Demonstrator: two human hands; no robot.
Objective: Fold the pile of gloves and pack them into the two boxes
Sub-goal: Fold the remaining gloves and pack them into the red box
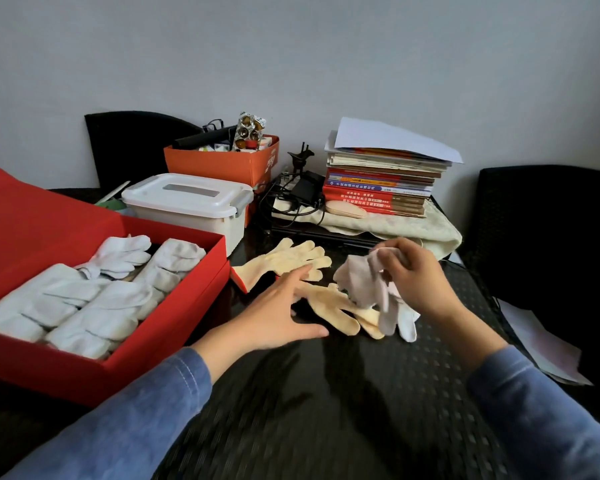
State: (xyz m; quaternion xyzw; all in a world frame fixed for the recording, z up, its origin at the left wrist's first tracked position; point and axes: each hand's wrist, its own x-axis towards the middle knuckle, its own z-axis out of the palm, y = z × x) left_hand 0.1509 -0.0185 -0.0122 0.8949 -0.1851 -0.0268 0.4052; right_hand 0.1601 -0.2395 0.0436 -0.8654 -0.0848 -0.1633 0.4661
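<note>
Right hand [417, 276] has its fingers curled and pinched on a crumpled white glove [362, 282]. The glove dangles below the fingertips, and its lower end drapes over the near yellow glove [329, 303], which lies flat on the dark table [326, 410]. Left hand [277, 308] is holding nothing, fingers straight and spread apart. Its fingertips sit right at the finger ends of the far yellow glove [284, 258], though I can't tell if they actually touch it, and the thumb points toward the near one. Off to the left of those fingers, well apart, is the open red box [174, 317] with folded white gloves [84, 306] packed in side by side. Further back beyond the fingers there's a white lidded plastic bin [187, 199], an orange box [222, 164] stuffed with odds and ends, and a stack of books [378, 192].
</note>
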